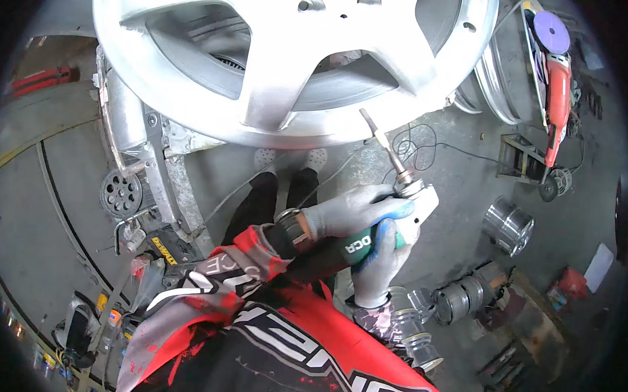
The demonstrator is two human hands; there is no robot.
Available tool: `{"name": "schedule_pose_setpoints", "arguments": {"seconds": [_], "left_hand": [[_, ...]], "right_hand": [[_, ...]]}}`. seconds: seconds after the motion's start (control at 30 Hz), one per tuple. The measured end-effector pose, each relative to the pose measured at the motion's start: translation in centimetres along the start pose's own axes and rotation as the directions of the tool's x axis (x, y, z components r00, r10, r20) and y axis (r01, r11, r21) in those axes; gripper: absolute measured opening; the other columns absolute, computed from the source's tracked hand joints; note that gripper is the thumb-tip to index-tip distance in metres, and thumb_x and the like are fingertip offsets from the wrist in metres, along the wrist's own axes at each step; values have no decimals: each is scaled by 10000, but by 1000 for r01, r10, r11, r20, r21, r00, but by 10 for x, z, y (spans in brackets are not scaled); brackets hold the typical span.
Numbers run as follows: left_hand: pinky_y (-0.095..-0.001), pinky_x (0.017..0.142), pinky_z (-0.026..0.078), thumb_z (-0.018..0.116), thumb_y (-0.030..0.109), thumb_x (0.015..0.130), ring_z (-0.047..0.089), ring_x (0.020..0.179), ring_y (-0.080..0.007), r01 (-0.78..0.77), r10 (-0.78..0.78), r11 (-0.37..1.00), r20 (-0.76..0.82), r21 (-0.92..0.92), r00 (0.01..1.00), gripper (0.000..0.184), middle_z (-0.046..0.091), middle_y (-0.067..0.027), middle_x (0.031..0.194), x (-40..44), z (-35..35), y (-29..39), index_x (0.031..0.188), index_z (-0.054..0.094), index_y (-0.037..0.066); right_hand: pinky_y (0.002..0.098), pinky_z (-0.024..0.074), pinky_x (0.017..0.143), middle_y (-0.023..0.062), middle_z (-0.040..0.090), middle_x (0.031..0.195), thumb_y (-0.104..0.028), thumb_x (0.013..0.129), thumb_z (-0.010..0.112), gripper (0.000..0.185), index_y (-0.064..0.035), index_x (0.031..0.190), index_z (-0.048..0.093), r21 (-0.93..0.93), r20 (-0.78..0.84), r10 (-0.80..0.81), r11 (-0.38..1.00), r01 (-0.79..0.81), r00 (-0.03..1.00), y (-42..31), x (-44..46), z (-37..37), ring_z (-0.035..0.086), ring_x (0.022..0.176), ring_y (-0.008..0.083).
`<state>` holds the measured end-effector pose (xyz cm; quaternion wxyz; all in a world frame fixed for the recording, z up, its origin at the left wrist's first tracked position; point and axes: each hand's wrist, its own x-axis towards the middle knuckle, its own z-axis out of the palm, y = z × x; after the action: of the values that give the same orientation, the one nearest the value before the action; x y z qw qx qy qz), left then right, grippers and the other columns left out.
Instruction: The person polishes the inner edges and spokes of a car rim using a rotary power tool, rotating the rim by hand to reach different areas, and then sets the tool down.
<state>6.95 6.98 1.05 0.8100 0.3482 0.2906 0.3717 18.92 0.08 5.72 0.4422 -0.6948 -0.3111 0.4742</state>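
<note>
Grey work gloves with blue patches cover both hands. My left hand (pixel 358 210), with a watch at its wrist, is wrapped round the front of a green power tool (pixel 359 246) marked DCA. My right hand (pixel 379 267) grips the same tool from the right, just below. From the tool's pale head, a thin metal shaft (pixel 388 149) points up and left. Its tip overlaps the lower rim of a large silver alloy wheel (pixel 276 91); whether they touch, I cannot tell. The wheel's spokes face me.
A red polisher (pixel 558 101) with a purple pad stands at the upper right. Metal wheels (pixel 509 225) lie at the right. A toothed pulley (pixel 120 193) and a DEWALT tool (pixel 168 252) are at the left. Cables cross the floor near my feet.
</note>
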Motion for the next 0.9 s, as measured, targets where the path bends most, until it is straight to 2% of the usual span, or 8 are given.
{"name": "schedule_pose_setpoints", "arguments": {"seconds": [0.1, 0.13, 0.33, 0.6, 0.67, 0.77, 0.83, 0.9], "left_hand": [[-349, 1070, 490, 567, 245, 1081, 657, 1183, -198, 87, -87, 996, -15, -7, 996, 419, 705, -141, 1293, -26, -8, -3, 1395, 605, -30], [-350, 1057, 494, 568, 253, 1079, 661, 1172, -203, 119, -118, 992, -43, 40, 992, 413, 707, -148, 1274, -34, -10, -4, 1376, 611, -31], [-359, 950, 509, 527, 362, 1084, 671, 1044, -245, 248, -212, 918, -144, 311, 967, 422, 694, -170, 1130, -77, -25, 17, 1262, 629, -7], [-344, 948, 502, 520, 418, 1087, 663, 1025, -248, 200, -139, 890, -175, 409, 975, 476, 677, -160, 1079, -83, -23, 11, 1229, 644, -19], [-342, 954, 502, 517, 421, 1088, 663, 1031, -241, 140, -86, 890, -143, 435, 986, 482, 681, -161, 1082, -72, -19, 5, 1239, 644, -18], [-348, 980, 502, 528, 411, 1084, 675, 1082, -239, 308, -273, 915, -164, 259, 948, 490, 701, -178, 1140, -38, -7, 11, 1274, 642, -26], [-360, 1013, 497, 542, 377, 1083, 678, 1151, -241, 199, -166, 944, -144, 264, 976, 476, 704, -197, 1241, -16, 0, 5, 1310, 636, -31], [-375, 1022, 500, 552, 343, 1081, 688, 1168, -265, 92, -72, 978, -108, 185, 991, 451, 710, -209, 1263, 6, 4, 5, 1315, 639, -33]], "right_hand": [[359, 494, 1024, 117, 596, 1346, -151, 1032, 626, 477, -11, 1462, 472, 43, -24, -34, 998, 35, 999, 15, -25, 17, 612, 1190, 193], [374, 461, 1077, 156, 546, 1374, -99, 959, 683, 662, 11, 1522, 352, 90, 10, 85, 992, -86, 996, 6, -32, 21, 576, 1231, 224], [366, 497, 1031, 138, 572, 1344, -103, 964, 680, 599, 6, 1486, 405, 195, 142, 157, 964, -183, 977, 34, -61, 29, 595, 1193, 206], [346, 528, 980, 110, 622, 1293, -210, 1018, 712, 569, -6, 1475, 442, 305, 234, 347, 861, -408, 908, 29, -61, 29, 629, 1141, 180], [350, 526, 983, 115, 621, 1293, -210, 1016, 711, 563, -5, 1469, 446, 228, 207, 288, 915, -332, 935, 36, -52, 16, 629, 1145, 185], [366, 517, 1002, 126, 608, 1313, -203, 1013, 700, 556, -3, 1465, 445, 222, 184, 197, 946, -236, 963, 27, -28, 3, 621, 1165, 200], [378, 510, 1017, 133, 596, 1332, -196, 1012, 691, 555, -1, 1466, 440, 293, 181, 172, 931, -220, 968, 16, -7, -4, 614, 1182, 210], [399, 488, 1049, 144, 560, 1385, -178, 1009, 671, 569, 3, 1485, 416, 106, 94, 46, 993, -56, 994, 6, 13, -11, 587, 1229, 224]]}}
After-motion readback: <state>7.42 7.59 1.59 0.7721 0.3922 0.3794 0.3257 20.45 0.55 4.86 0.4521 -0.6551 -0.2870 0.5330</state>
